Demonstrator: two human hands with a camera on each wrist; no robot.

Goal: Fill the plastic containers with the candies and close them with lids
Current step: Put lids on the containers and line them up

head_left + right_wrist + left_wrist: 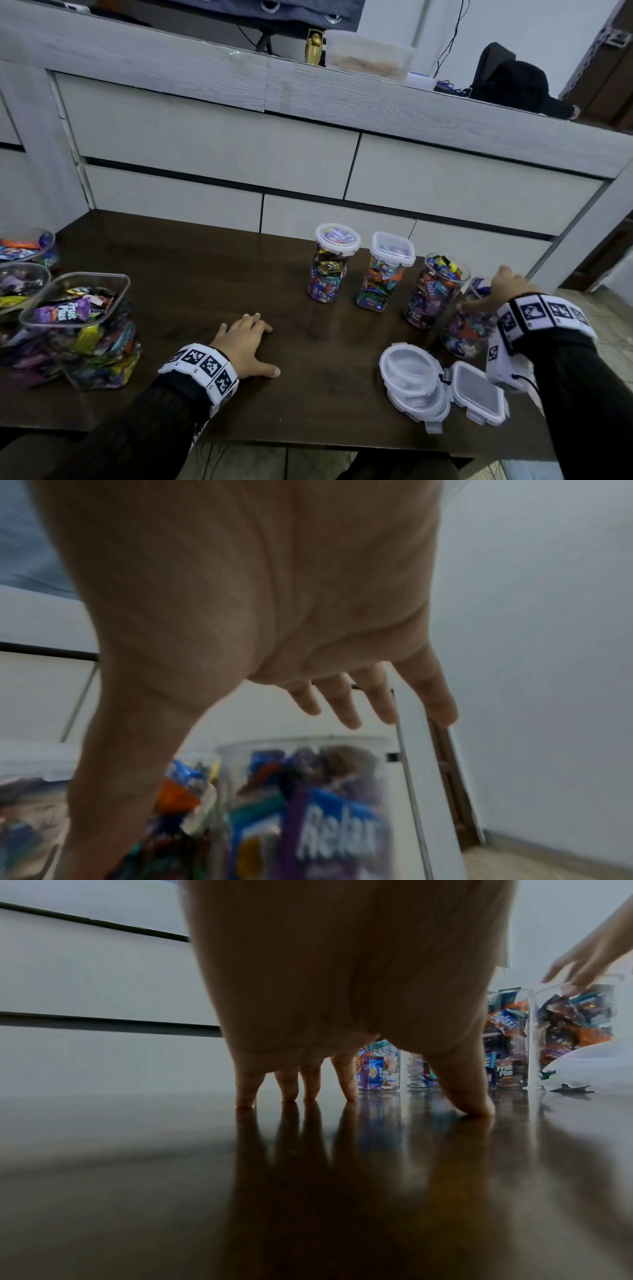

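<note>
Home room: drawer unit [308, 150], curtain [274, 10].

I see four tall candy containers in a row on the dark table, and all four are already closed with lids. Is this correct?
Not quite. In the head view only the two left containers carry lids; the two right ones stand open, with the right hand over the rightmost. Spare lids lie on the table.

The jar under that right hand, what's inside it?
The open jar is packed with wrapped candies; the right hand reaches over its rim, fingers spread. A blurry "Relax" wrapper shows. The hand and wrist hide part of the top.
</note>
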